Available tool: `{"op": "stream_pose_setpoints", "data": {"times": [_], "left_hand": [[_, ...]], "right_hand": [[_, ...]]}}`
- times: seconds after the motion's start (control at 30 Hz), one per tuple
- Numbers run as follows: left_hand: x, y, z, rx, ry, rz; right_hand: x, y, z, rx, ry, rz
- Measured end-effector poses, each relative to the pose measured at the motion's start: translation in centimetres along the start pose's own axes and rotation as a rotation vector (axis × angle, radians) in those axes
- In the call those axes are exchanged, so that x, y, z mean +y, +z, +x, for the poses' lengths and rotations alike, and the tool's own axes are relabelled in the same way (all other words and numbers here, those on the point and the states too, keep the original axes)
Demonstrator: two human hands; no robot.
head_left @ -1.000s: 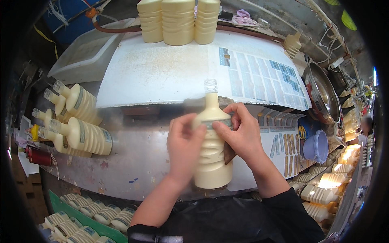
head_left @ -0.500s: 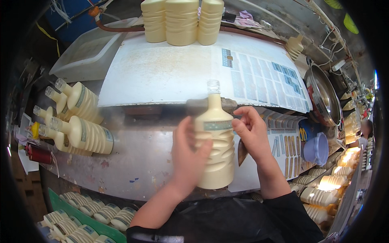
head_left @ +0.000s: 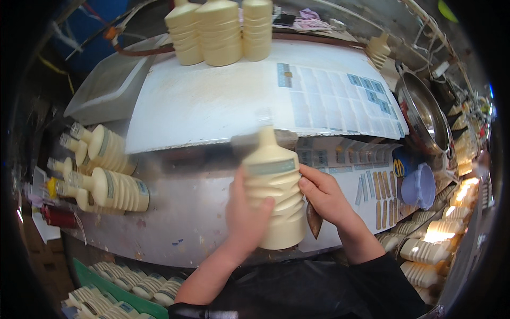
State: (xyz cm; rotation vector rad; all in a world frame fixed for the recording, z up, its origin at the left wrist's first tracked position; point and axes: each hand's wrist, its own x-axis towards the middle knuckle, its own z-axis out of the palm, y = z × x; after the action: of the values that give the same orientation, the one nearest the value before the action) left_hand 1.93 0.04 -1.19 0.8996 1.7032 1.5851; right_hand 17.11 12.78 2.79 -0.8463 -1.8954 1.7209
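Note:
Upright in front of me stands a cream plastic bottle (head_left: 279, 226) with rippled sides, a clear neck and a grey-blue label band (head_left: 273, 166) round its shoulder. My left hand (head_left: 247, 210), slightly blurred, is wrapped round the bottle's left side with the thumb across its front. At the bottle's right edge, by the end of the label, the thumb and forefinger of my right hand (head_left: 325, 195) press against it. A brown pointed tool (head_left: 314, 222) hangs below that palm, seemingly gripped in the other fingers; its upper part is hidden.
Several labelled bottles (head_left: 119, 191) lean at the left. More bottles (head_left: 220, 34) stand on the white board (head_left: 202, 95), beside a label sheet (head_left: 324, 98). Strips (head_left: 385, 186), a lilac basket (head_left: 419, 186) and a metal pan (head_left: 425, 114) lie rightward. A green crate (head_left: 114, 287) holds bottles.
My right hand has come down and inward onto the bottle's edge, where it was held just apart before; the brown tool has moved down with it. The bottle has shifted slightly left and turned.

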Motion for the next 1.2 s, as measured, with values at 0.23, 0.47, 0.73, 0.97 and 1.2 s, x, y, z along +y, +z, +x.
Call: {"op": "stream_pose_setpoints", "data": {"times": [0.23, 0.47, 0.73, 0.97, 1.2], "left_hand": [[1.7, 0.2, 0.5, -0.121, -0.139, -0.437], [1.9, 0.3, 0.3, -0.168, -0.111, -0.461], [2.2, -0.1, -0.1, 0.003, -0.081, -0.272], [3.0, -1.4, 2.0, 0.089, 0.014, -0.156], [2.7, -0.2, 3.8, 0.144, -0.14, -0.423]], "right_hand": [[-2.4, 0.2, -0.6, 0.059, -0.006, -0.351], [-1.8, 0.2, -0.8, 0.08, -0.046, -0.296], [2.2, -0.8, 0.5, -0.027, 0.127, 0.041], [1.4, -1.3, 3.1, -0.02, 0.061, 0.13], [-0.1, -0.3, 4.2, 0.032, 0.173, -0.072]]}}
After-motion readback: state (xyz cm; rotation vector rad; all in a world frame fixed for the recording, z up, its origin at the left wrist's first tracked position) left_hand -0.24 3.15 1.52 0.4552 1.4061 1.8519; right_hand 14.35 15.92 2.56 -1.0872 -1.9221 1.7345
